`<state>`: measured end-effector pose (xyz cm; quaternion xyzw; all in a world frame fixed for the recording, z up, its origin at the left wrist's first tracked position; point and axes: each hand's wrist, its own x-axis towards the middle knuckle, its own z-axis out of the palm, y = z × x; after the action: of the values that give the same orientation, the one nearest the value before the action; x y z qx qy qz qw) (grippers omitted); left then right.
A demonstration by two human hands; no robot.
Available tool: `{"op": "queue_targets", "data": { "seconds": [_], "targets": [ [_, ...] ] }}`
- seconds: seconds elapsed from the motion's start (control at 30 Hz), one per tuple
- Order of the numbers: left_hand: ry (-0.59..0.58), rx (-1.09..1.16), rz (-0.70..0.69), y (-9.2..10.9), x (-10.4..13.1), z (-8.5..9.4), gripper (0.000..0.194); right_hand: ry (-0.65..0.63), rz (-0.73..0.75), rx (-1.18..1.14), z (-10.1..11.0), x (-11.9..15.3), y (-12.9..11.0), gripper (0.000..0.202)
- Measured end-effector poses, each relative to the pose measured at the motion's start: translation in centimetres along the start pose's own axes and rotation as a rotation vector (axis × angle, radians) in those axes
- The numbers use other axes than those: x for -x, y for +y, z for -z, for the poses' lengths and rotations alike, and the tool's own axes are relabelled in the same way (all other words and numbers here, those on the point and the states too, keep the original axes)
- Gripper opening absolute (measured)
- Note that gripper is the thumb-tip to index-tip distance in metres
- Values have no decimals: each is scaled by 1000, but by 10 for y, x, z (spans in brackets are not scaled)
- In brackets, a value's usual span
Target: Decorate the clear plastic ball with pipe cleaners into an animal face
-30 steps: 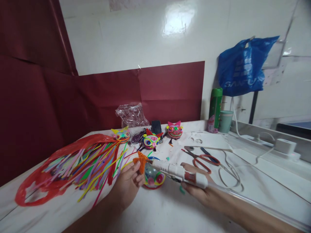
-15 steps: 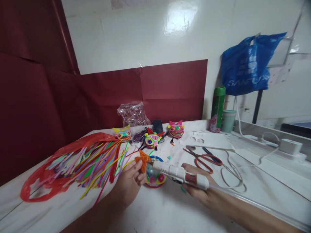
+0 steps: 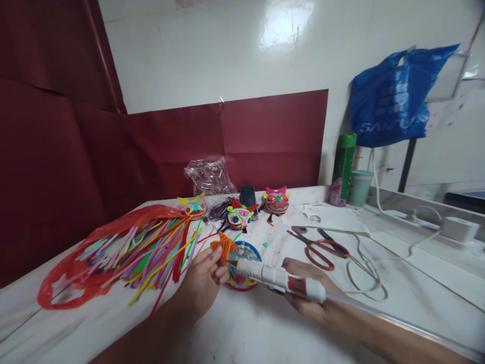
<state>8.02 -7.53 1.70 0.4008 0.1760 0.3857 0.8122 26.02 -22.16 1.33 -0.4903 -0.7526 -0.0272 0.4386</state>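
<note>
Between thumb and fingers, my left hand (image 3: 206, 280) pinches an orange ridged piece (image 3: 226, 247) with pointed ends, seemingly made of pipe cleaner. My right hand (image 3: 308, 288) is wrapped round a white hot glue gun (image 3: 265, 274), with a clear glue stick (image 3: 394, 318) sticking out of its back. The gun's nozzle points left, at or very near the lower edge of the orange piece. Behind the nozzle, a round colourful craft piece (image 3: 248, 250) with a blue rim lies on the table, partly covered by the gun.
Finished-looking animal heads (image 3: 239, 215) stand farther back. On the left, a red plastic bag (image 3: 56, 303) holds many coloured pipe cleaners (image 3: 151, 258). Orange-handled scissors (image 3: 320, 255) and a cable (image 3: 364, 263) lie right. A green can (image 3: 344, 169) and a cup (image 3: 359, 188) stand at the back.
The orange piece has tilted and risen slightly in my left hand. The glue gun's nozzle has dropped a little. The whole view has shifted slightly.
</note>
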Motion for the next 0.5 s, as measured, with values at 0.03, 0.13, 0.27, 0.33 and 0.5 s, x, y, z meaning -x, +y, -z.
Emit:
{"op": "queue_targets", "data": {
  "seconds": [0.03,0.13,0.27,0.33,0.5],
  "targets": [
    [8,7,1,0,0,0,40,10,18,4,-1,0,2,16],
    [28,19,-4,1,-2,0,41,25,57,16,-3,1,4,16],
    [37,31,-14,1,-1,-1,43,25,79,27,-1,-1,3,16],
    [32,25,-7,0,-1,-1,41,47,120,25,-2,-3,3,16],
    [17,21,23,-1,1,-2,38,96,156,24,-4,-4,3,13]
  ]
}}
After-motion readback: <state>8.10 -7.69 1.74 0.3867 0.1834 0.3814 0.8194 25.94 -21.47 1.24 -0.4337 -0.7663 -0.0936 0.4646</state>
